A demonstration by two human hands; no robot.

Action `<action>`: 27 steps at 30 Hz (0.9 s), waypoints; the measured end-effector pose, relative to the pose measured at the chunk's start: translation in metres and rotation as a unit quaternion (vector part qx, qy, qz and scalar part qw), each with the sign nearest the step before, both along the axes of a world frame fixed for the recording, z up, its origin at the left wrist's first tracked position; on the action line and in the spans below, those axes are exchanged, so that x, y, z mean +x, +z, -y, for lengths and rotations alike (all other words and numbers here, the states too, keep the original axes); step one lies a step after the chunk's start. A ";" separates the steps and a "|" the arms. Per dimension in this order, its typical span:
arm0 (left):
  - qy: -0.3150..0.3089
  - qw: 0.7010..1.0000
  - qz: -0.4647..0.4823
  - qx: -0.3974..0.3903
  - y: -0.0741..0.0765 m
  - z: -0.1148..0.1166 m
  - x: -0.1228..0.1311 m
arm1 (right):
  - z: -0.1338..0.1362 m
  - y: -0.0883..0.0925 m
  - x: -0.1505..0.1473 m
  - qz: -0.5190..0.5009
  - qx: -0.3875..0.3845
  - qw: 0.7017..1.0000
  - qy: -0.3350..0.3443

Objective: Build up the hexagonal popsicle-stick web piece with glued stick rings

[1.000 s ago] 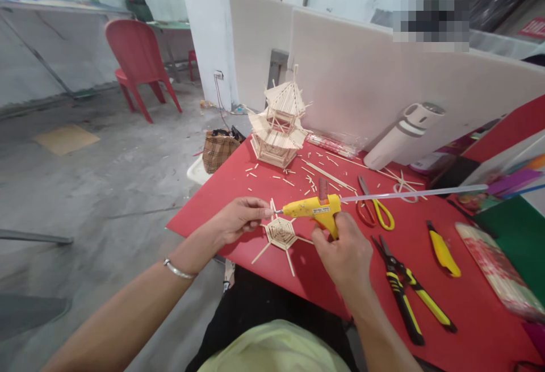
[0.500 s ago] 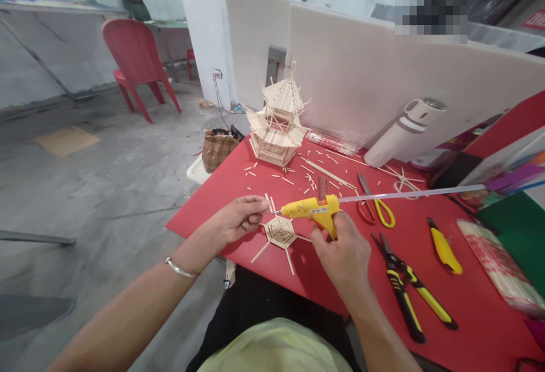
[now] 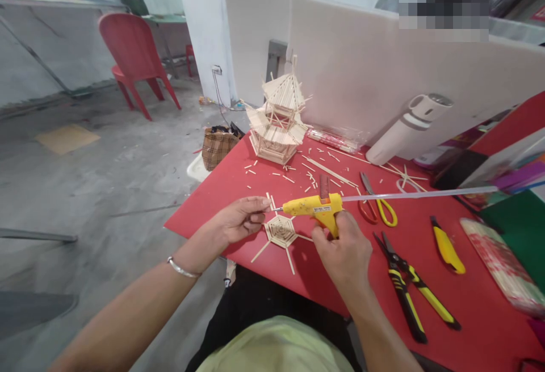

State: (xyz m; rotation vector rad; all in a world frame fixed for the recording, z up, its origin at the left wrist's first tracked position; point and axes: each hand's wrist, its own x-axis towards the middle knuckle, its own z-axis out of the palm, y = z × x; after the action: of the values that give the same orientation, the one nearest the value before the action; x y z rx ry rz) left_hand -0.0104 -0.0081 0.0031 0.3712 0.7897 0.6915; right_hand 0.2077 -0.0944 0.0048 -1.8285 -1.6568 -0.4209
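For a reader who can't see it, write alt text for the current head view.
A person's right hand points a yellow glue gun at the left hand, near a stick web lying on a red table. Behind it stands a stick pagoda, with scissors and a white flask toward the right.
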 end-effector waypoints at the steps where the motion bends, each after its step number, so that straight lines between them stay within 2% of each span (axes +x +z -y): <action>1: 0.000 1.000 0.001 -0.002 0.000 0.000 0.000 | 0.000 0.000 0.000 -0.001 -0.001 1.000 0.002; 7: 0.005 1.000 -0.006 -0.001 -0.001 0.000 0.001 | -0.001 0.000 -0.001 -0.007 -0.017 1.000 0.006; 12: -0.070 0.997 -0.030 0.024 -0.005 -0.006 -0.003 | -0.005 -0.006 0.003 0.025 -0.036 0.999 -0.014; 15: -0.083 0.991 -0.088 0.064 -0.007 -0.016 -0.004 | -0.009 -0.012 0.006 0.068 -0.062 0.996 -0.020; 19: -0.087 0.968 -0.193 0.133 -0.015 -0.031 0.002 | -0.014 -0.016 0.008 0.131 -0.119 0.984 -0.020; 23: -0.118 0.954 -0.242 0.130 -0.025 -0.038 0.008 | -0.018 -0.018 0.007 0.159 -0.147 0.976 -0.015; 27: -0.126 0.947 -0.268 0.127 -0.028 -0.041 0.008 | -0.021 -0.019 0.007 0.172 -0.151 0.974 -0.009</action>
State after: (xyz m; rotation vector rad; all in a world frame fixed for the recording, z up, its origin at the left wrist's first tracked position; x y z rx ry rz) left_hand -0.0028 0.0329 -0.0248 0.9054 1.1441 0.4501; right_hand 0.2143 -0.0738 -0.0138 -2.0809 -2.0308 -0.5422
